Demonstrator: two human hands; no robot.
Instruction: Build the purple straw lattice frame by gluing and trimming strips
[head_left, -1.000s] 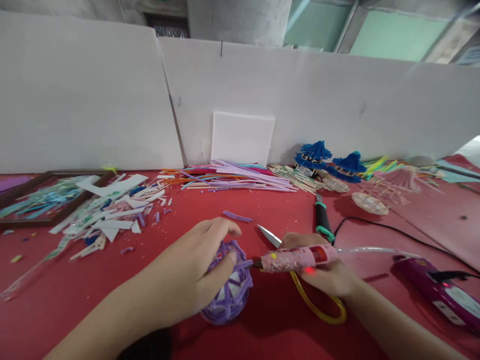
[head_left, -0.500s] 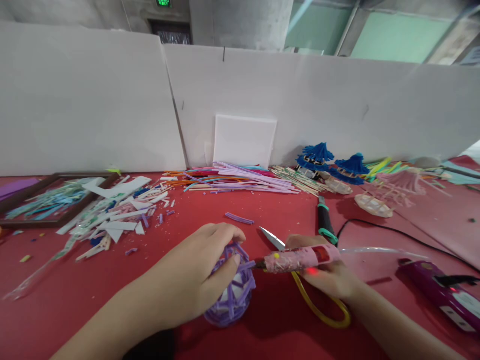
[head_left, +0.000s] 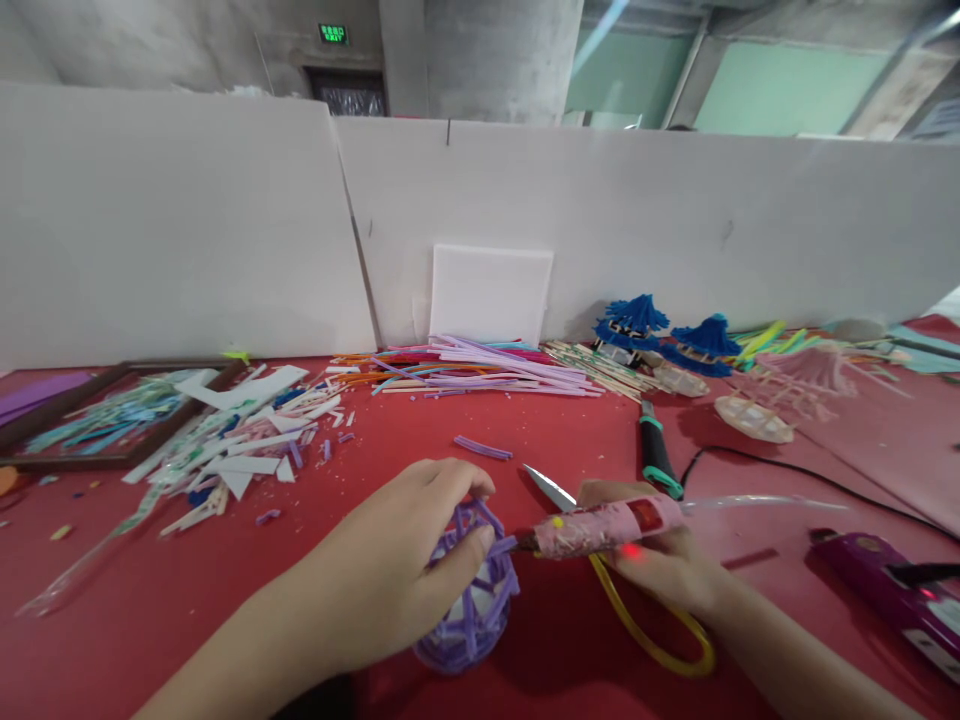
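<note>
My left hand (head_left: 420,550) is closed around a rounded openwork piece (head_left: 472,620) of purple pipe-cleaner strips with white showing inside; the fingers hide part of it. One short purple strip sticks out from under my thumb toward the right. In my right hand (head_left: 667,570) is a pink hot glue gun (head_left: 592,530), its dark nozzle at or very near that strip's end. A clear glue stick (head_left: 757,502) juts from its back. Beneath the right hand lie scissors with a yellow handle (head_left: 645,640), blades pointing away to the left.
A black-and-green utility knife (head_left: 654,455) lies beyond my right hand. Purple strips (head_left: 482,447) lie ahead. Pipe cleaners (head_left: 510,370) are piled by the white partition (head_left: 637,200). Scraps (head_left: 240,465) and a brown frame (head_left: 150,440) lie left; blue-roofed models (head_left: 634,325) and a purple power strip (head_left: 885,580) right.
The camera view has tipped up slightly, so everything sits a little lower in the picture. Both hands keep their hold, and the nozzle stays by the purple strip.
</note>
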